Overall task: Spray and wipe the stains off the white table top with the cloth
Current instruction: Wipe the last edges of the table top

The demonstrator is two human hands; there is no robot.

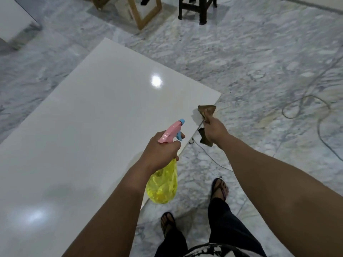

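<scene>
The white table top (96, 112) spreads glossy across the left and middle of the head view. My left hand (161, 151) grips a spray bottle (163, 186) with a yellow body and a pink and blue trigger head, nozzle aimed over the table's right edge. My right hand (215, 131) holds a crumpled brown cloth (207, 112) just above the table's right corner. A faint yellowish stain (178, 106) shows on the surface near that corner.
Marble floor (259, 62) surrounds the table. A loose cable (306, 108) loops on the floor at right. A dark stool (198, 8) and a wooden frame (141, 12) stand at the back. My feet in sandals (220, 188) are beside the table's right edge.
</scene>
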